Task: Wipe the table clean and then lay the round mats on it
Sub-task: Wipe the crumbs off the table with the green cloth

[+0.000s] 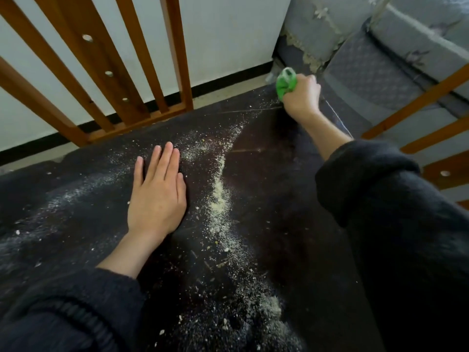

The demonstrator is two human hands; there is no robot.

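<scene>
**Crumbs on a dark table, one cloth at the far corner**

You are leaning over one dark table (266, 189), and its top is showing pale crumbs (219, 196) scattered across most of it. They are lying thickest in one long ridge running from the far middle down toward the near edge, with finer dust fanning out to the left; the strip to the right of the ridge is looking darker and barer.

Your left hand (157, 191) is lying flat on the tabletop just left of the ridge, its fingers straight and pressed together, the thumb set a little apart.

Your right hand (300, 97) is reaching to the far right corner of the table, its fingers curling tightly round one bunched green cloth (285, 83), which is sticking out past the knuckles.

Both arms are wearing dark sleeves (375, 189). Two wooden slatted chair backs (106, 72) are standing by the table, one at the far left, one at the right.
</scene>
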